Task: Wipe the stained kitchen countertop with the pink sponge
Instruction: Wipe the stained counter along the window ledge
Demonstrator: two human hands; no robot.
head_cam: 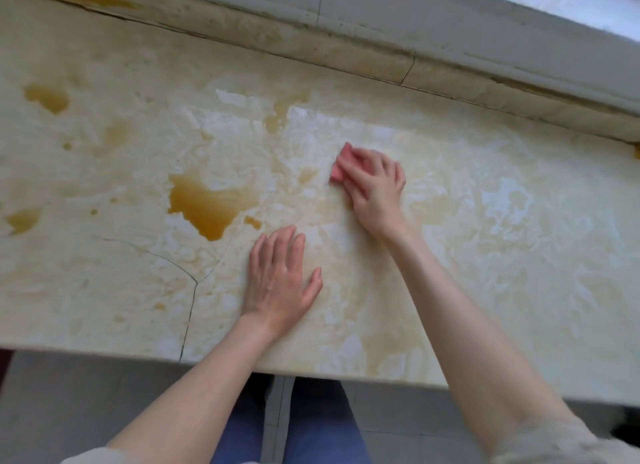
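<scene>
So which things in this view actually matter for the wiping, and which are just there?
Part of the job:
- pink sponge, pressed under the right hand
- countertop
- big brown puddle, left of the sponge
- smaller brown spots at far left

Just there:
- left hand, flat on the counter, holding nothing
- crack near the front edge
- window sill behind

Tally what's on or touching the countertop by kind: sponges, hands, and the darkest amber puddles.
Pink sponge: 1
Hands: 2, right hand on the sponge, left hand flat on the countertop
Dark amber puddles: 3
Total: 6
</scene>
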